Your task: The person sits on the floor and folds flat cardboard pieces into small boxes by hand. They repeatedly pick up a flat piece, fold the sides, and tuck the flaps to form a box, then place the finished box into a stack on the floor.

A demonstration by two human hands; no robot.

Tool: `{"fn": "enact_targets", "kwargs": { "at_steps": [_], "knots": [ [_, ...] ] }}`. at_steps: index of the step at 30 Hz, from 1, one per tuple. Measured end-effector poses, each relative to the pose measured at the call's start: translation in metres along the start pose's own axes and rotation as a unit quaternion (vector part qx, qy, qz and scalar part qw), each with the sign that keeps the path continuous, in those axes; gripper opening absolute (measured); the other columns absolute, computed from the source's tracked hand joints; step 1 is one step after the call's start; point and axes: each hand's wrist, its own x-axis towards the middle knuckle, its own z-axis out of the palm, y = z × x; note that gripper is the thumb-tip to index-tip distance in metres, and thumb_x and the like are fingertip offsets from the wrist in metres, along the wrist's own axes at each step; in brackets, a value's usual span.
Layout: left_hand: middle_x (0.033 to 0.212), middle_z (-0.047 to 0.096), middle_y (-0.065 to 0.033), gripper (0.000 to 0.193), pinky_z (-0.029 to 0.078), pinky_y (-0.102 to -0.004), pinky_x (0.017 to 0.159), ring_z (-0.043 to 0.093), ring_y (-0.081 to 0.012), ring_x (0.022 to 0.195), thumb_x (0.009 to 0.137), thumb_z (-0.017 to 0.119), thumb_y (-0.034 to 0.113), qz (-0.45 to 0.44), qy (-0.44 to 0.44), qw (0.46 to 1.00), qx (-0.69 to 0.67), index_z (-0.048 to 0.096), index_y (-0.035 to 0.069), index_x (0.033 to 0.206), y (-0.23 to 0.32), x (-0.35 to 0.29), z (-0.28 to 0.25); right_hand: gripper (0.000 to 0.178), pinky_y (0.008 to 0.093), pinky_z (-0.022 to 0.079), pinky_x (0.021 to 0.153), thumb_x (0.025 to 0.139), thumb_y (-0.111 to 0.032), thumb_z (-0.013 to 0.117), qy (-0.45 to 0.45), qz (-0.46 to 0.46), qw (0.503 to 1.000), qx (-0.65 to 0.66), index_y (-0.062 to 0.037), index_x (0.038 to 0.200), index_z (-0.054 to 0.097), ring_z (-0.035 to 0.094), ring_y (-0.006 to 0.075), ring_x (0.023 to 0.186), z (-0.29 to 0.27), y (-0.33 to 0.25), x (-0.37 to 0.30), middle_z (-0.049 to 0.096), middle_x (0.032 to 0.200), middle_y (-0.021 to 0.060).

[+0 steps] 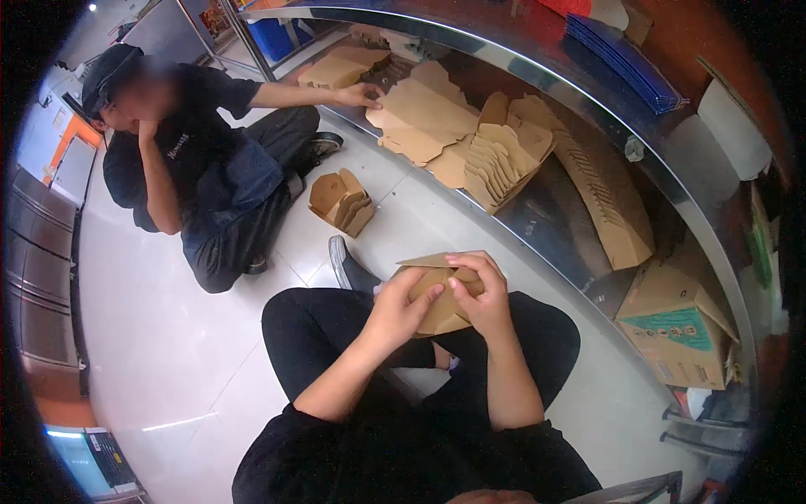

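Over my crossed legs I hold a brown cardboard food box (438,317), partly folded, with one flap standing up at its far side. My left hand (401,301) grips its left wall, thumb pressed on the inner panels. At the right side, my right hand (480,296) closes on the box, fingers over the far flap and thumb inside. Part of the box is hidden behind both hands. Beyond my feet, a small nested stack of folded brown boxes (340,204) sits on the tiled floor.
On the low metal shelf (537,231) lie flat cardboard blanks (424,109), nested folded boxes (504,160) and a long nested row (609,202). A large carton (676,323) stands at the right. Across from me a co-worker (227,160) sits, one hand on the blanks.
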Motion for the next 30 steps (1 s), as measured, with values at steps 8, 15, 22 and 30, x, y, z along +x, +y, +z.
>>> {"fn": "enact_targets", "kwargs": {
  "at_steps": [8, 15, 22, 30],
  "knots": [
    [0.088, 0.059, -0.0118, 0.020, 0.043, -0.0275, 0.074, 0.056, -0.0151, 0.084, 0.084, 0.057, 0.012, -0.033, -0.042, 0.995, -0.084, 0.052, 0.000, 0.099, -0.006, -0.005, -0.001, 0.026, 0.0320, 0.039, 0.091, 0.080, -0.009, 0.058, -0.055, 0.007, 0.995, 0.087, -0.0009, 0.105, 0.060, 0.052, 0.0238, 0.103, -0.005, -0.001, 0.003, 0.056, 0.108, 0.0123],
    [0.086, 0.057, -0.0052, 0.016, 0.043, -0.0249, 0.070, 0.052, -0.0097, 0.081, 0.084, 0.057, 0.010, -0.033, -0.027, 0.992, -0.117, 0.051, 0.001, 0.096, 0.002, -0.003, -0.005, 0.024, 0.0312, 0.039, 0.091, 0.082, -0.004, 0.055, -0.071, 0.023, 0.995, 0.071, -0.0047, 0.105, 0.062, 0.052, 0.0218, 0.104, 0.003, -0.004, 0.002, 0.056, 0.109, 0.0091],
    [0.079, 0.059, -0.0045, 0.016, 0.043, -0.0209, 0.065, 0.053, -0.0063, 0.072, 0.083, 0.060, 0.013, -0.116, -0.037, 0.983, -0.138, 0.054, 0.000, 0.091, 0.008, 0.010, -0.013, 0.045, 0.0357, 0.034, 0.098, 0.078, -0.017, 0.063, -0.110, 0.012, 0.992, 0.068, -0.0083, 0.121, 0.052, 0.041, 0.0260, 0.118, -0.001, 0.006, 0.003, 0.042, 0.126, 0.0131],
    [0.084, 0.062, -0.0065, 0.021, 0.046, -0.0220, 0.066, 0.057, -0.0098, 0.075, 0.082, 0.062, 0.015, -0.128, 0.022, 0.894, -0.429, 0.057, -0.003, 0.092, -0.017, 0.013, -0.022, 0.103, 0.0504, 0.024, 0.103, 0.051, -0.033, 0.082, -0.139, -0.120, 0.976, -0.114, -0.0176, 0.134, 0.023, 0.028, 0.0338, 0.126, -0.006, 0.003, -0.002, 0.026, 0.135, 0.0121]
  ]
}}
